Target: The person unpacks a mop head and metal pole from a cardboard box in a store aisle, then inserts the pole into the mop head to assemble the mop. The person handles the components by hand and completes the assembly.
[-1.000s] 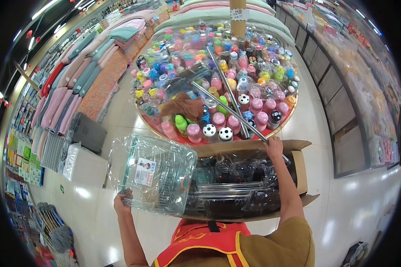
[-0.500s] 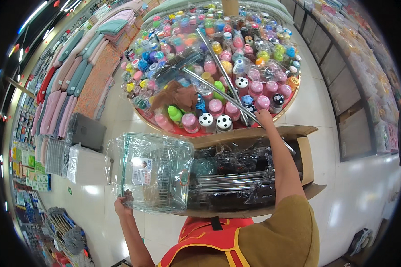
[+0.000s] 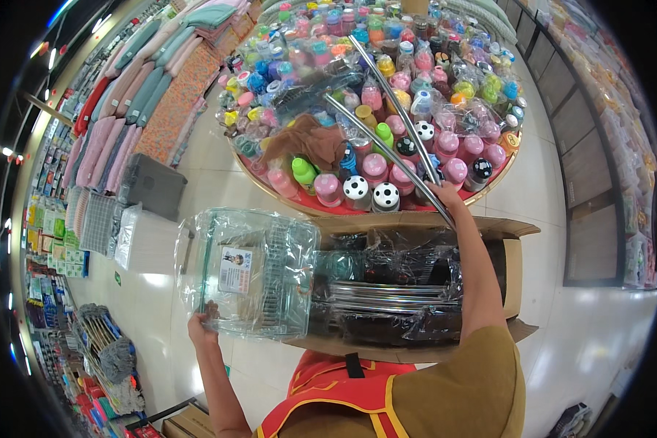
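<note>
My left hand (image 3: 206, 323) grips the near left corner of a clear greenish plastic rack (image 3: 259, 274) in loose clear wrap. A label shows through the wrap. My right hand (image 3: 446, 196) is closed at the near end of a shiny metal tube (image 3: 390, 89) that slants over the bottles. A second metal tube (image 3: 376, 140) passes just left of this hand and runs out of sight behind the forearm. Under both arms lies an open cardboard box (image 3: 513, 274). Inside are a bundle of metal tubes (image 3: 387, 296) and dark parts in clear film.
Beyond the box stands a round display table (image 3: 310, 206) crowded with colourful bottles (image 3: 374, 166). Brown crumpled film (image 3: 317, 142) lies on them. Folded textiles (image 3: 98, 157) and a grey case (image 3: 152, 186) are on the left. Dark-framed shelving (image 3: 591, 212) borders the right side.
My right hand has moved off the slanting tube's shaft to the near end of the other tube. The view has shifted slightly. My left hand keeps hold of the rack.
</note>
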Action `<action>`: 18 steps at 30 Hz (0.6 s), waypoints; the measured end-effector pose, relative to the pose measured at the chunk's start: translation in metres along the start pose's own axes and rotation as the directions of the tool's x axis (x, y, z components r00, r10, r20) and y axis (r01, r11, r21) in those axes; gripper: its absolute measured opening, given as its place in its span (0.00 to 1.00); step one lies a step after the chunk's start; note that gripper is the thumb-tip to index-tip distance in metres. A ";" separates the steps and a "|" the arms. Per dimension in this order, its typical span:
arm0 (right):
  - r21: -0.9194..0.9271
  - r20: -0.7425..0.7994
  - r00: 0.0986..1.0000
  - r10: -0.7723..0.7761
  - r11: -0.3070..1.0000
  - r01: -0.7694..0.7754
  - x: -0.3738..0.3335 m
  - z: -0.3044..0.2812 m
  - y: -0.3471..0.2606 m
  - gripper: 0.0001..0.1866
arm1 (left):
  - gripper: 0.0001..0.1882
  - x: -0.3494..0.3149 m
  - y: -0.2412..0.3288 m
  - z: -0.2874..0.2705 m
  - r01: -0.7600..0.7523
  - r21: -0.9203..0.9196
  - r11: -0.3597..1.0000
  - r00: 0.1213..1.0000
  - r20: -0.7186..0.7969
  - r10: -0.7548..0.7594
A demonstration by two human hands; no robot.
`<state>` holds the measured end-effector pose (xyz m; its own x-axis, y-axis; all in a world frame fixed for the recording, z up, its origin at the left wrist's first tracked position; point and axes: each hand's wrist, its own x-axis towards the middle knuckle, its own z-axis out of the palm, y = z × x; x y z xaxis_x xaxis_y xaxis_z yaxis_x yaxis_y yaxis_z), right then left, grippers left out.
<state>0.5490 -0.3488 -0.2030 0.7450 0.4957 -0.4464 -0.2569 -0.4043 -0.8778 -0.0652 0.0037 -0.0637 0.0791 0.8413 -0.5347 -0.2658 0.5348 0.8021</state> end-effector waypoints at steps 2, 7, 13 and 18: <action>-0.064 -0.200 0.960 -0.197 0.980 0.188 -0.005 0.000 -0.004 0.17 | 0.24 0.004 0.002 -0.002 0.005 0.029 1.000 0.999 0.038 -0.006; -0.082 -0.368 0.807 -0.463 0.880 0.467 -0.041 -0.018 -0.006 0.15 | 0.23 0.002 0.006 0.024 0.030 0.002 1.000 0.996 0.086 -0.030; 0.217 -0.342 0.815 -0.468 0.805 0.553 -0.196 -0.025 -0.076 0.10 | 0.22 0.004 0.009 0.061 0.096 -0.075 0.993 0.979 0.186 -0.081; 0.270 -0.387 0.769 -0.509 0.735 0.622 -0.336 -0.024 -0.095 0.19 | 0.22 0.045 0.001 0.083 0.149 0.000 0.989 0.924 0.356 -0.139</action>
<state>0.3380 -0.4949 0.0346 0.9418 0.2896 0.1709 0.1086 0.2190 -0.9696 0.0174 0.0488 -0.0652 0.4519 0.7312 -0.5110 -0.2513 0.6539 0.7136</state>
